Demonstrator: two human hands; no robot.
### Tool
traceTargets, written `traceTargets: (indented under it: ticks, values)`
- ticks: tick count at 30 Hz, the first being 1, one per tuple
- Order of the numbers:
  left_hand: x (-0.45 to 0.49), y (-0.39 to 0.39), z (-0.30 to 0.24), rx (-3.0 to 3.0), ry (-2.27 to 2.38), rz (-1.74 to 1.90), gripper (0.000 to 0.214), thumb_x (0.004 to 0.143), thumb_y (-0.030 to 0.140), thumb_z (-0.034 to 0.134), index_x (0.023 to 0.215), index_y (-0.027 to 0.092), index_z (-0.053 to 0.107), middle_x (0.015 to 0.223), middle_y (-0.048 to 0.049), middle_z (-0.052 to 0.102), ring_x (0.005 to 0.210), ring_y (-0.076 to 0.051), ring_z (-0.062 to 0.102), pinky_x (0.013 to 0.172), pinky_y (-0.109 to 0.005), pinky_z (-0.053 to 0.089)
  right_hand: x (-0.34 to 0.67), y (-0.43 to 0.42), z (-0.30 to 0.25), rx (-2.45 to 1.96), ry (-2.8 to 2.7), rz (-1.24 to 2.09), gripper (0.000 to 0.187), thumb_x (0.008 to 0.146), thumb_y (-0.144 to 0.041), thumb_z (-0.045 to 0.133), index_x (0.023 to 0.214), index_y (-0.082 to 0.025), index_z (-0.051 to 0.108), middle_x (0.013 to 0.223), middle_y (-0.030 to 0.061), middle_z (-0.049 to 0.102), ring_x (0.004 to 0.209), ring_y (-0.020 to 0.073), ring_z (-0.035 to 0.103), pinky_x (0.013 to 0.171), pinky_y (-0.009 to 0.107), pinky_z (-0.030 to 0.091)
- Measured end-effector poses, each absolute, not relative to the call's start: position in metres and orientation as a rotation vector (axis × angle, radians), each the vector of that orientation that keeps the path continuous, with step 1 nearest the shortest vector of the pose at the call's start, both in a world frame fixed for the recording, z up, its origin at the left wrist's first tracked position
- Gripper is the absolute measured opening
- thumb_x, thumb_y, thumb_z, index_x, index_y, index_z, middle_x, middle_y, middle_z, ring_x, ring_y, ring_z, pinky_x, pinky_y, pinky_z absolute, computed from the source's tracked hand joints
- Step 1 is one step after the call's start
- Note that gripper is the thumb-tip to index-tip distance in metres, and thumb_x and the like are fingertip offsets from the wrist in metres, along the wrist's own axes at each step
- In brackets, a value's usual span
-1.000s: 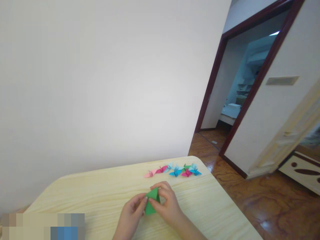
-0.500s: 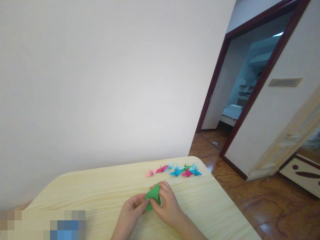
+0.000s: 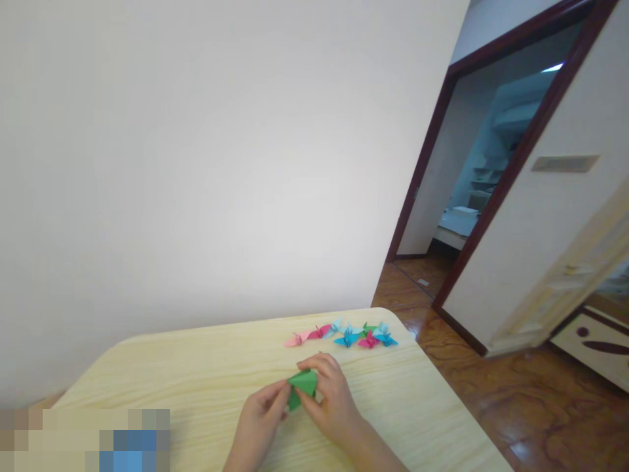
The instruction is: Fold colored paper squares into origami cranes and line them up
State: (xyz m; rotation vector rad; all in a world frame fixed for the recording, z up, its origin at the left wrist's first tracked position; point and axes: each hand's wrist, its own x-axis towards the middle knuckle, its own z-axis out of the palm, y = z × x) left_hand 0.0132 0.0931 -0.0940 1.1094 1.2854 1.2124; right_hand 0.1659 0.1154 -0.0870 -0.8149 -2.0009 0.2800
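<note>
While the left hand [image 3: 258, 414] is pinching one side of a folded green origami paper [image 3: 304, 383] between thumb and fingers, the right hand [image 3: 330, 400] is closing on the other side, its fingers [image 3: 314, 362] curling over the top edge. Both hands are narrow around the paper, seemingly to keep its layers pressed together while it is held up. The paper is sitting between the hands, over the near part of the table; its broad upper edge is lying roughly crosswise, and a narrow tip is pointing down toward the person. Its true long axis is hard to tell, since fingers cover part of it. Beyond the hands, a row of small origami cranes [image 3: 341, 337] in pink, blue and green is lying along the far side of a pale wood-grain table [image 3: 171, 373], seemingly kept away from the hands. Farther off, a dark red door frame [image 3: 419, 172] is standing beside a white wall [image 3: 196, 164], above a glossy reddish-brown floor [image 3: 466, 400].
</note>
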Motion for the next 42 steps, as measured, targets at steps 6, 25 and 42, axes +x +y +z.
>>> traceTargets:
  ticks: [6,25,42]
  values:
    - [0.013,0.093,-0.103,0.74,1.017,1.159,0.041,0.055,0.053,0.072,0.074,0.017,0.073,0.071,-0.0051,0.072,0.065,-0.017,0.061,0.06,-0.025,0.047,0.167,0.113,-0.082,-0.803,-2.064,0.181,0.016,0.068,-0.008,0.056,0.077,-0.021,0.06,0.108,0.0044,0.058,0.103,0.0219,0.046,0.092,0.041,0.035]
    - [0.015,0.09,-0.095,0.499,0.778,1.213,0.027,0.064,0.034,0.075,0.083,0.015,0.07,0.08,-0.0056,0.073,0.071,-0.016,0.065,0.067,-0.024,0.049,0.158,0.098,-0.071,-0.888,-2.192,-0.055,0.013,0.073,-0.021,0.062,0.086,-0.022,0.064,0.13,0.0069,0.044,0.116,0.0294,0.037,0.101,0.053,0.022]
    - [0.013,0.089,-0.09,0.578,0.926,1.343,0.032,0.056,0.041,0.077,0.074,0.016,0.071,0.076,-0.004,0.073,0.077,-0.018,0.065,0.075,-0.027,0.048,0.158,0.1,-0.075,-0.905,-2.125,-0.037,0.017,0.072,-0.012,0.061,0.083,-0.024,0.064,0.117,0.005,0.051,0.109,0.0261,0.041,0.099,0.054,0.025]
